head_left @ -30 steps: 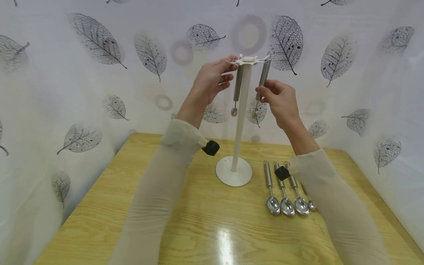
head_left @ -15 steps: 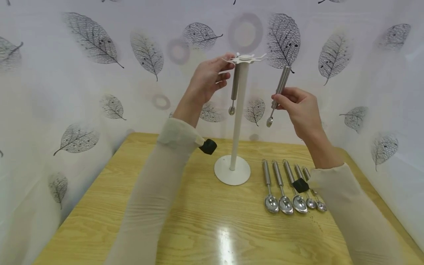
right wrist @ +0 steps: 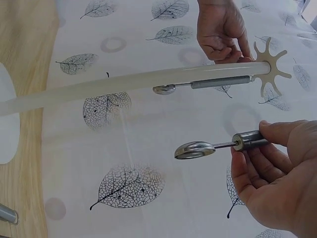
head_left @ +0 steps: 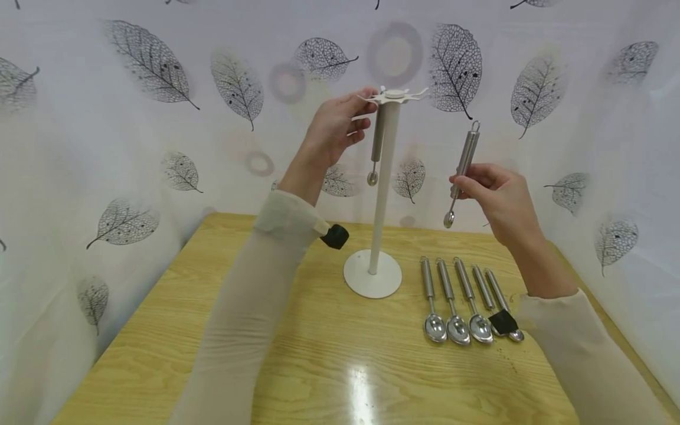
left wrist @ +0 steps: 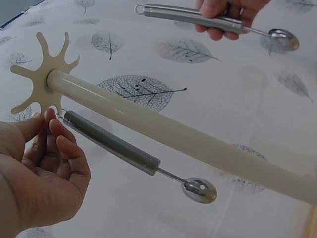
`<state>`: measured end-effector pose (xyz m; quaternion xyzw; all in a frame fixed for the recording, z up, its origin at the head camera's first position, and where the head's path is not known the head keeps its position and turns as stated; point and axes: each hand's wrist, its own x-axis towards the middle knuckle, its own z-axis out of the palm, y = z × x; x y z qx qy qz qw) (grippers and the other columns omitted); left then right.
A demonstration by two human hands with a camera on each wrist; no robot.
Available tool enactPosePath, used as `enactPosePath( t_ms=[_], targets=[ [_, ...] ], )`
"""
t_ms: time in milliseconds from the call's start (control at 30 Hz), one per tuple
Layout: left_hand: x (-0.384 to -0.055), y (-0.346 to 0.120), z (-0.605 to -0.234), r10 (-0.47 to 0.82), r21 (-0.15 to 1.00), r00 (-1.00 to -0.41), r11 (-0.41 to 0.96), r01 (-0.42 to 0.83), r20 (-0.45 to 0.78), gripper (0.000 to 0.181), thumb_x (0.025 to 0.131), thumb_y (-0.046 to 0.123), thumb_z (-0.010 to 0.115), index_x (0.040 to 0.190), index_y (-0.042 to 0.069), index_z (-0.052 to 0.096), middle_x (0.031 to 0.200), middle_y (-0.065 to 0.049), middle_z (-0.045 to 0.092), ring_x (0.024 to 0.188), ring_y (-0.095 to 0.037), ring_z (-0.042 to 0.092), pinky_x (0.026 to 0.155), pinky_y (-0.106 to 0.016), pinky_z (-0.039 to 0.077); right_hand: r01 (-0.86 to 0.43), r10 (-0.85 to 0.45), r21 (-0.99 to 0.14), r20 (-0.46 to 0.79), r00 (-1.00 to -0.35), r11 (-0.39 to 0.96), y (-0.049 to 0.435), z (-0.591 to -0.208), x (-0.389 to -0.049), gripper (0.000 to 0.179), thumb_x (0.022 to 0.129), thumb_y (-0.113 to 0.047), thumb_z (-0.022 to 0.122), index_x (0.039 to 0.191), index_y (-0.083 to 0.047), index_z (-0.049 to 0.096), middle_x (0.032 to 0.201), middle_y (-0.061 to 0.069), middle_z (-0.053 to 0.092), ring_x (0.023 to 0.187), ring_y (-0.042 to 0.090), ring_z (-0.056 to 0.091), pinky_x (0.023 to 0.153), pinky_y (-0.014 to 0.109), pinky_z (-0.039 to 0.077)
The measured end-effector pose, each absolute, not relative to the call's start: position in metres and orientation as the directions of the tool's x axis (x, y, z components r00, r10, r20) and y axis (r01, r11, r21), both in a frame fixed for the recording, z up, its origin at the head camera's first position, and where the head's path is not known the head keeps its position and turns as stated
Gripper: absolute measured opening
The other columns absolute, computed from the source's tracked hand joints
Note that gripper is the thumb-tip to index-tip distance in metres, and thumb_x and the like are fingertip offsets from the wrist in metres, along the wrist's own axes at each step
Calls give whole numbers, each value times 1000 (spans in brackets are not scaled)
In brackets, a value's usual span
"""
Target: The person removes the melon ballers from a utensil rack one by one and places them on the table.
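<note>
My right hand [head_left: 502,198] pinches a steel melon baller [head_left: 465,154] by its tubular handle, ring end up and small oval bowl down, apart from the stand. A second melon baller [left wrist: 112,142] hangs by its ring from the top of a white utensil stand [head_left: 383,189]. With thumb and fingertips my left hand [left wrist: 47,171] pinches one hook arm of the stand's star-shaped top [left wrist: 48,74], right beside that ring. The hand partly covers this arm in the left wrist view. The other hook arms in view carry nothing.
Several steel scoops [head_left: 458,329] lie side by side on the wooden table [head_left: 297,354], right of the stand's round base [head_left: 373,289]. My right sleeve's black block [head_left: 503,322] overlaps the rightmost ones. A leaf-patterned curtain [head_left: 340,35] closes off the back and sides.
My right hand has taken its melon baller off the stand's right side and moved it right and down. My left hand stays at the stand's top.
</note>
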<state>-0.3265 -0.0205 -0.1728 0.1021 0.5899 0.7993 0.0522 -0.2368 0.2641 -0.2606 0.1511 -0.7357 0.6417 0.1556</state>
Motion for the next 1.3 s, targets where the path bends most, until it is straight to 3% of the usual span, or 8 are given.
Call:
enactPosePath(
  t_ms=[233,600,1100,1300],
  targets=[
    [-326,-21,-174,209,954,-973,-297,35,100,28,107,28,65,127,12,76,101,-3,68,76,-13,57,65,-21,48,-384,7,-862,410,-912,332,275,-265,-222,27,102,-17,75,125,-2,73,102,-8,78,83,10,71,79,17,55],
    [-327,-22,-173,205,956,-975,-293,27,90,26,107,29,66,125,14,77,101,-3,68,76,-13,58,65,-21,48,-376,-19,-834,403,-915,403,297,-281,-202,18,103,-12,73,119,-5,76,100,-5,77,84,10,70,79,15,56],
    [-328,-20,-170,200,959,-977,-284,17,76,26,106,30,67,125,15,78,98,0,68,76,-13,58,64,-21,48,-297,44,-902,326,-944,314,333,-310,-180,15,101,-5,74,110,-17,78,95,-7,77,81,6,70,76,13,56],
    [-328,-21,-171,197,961,-978,-274,17,73,26,107,31,67,125,16,78,102,-2,69,77,-13,58,65,-21,48,-252,65,-876,304,-951,411,345,-321,-174,12,102,-8,74,111,-14,76,92,-9,76,80,5,69,75,12,55]
  ],
)
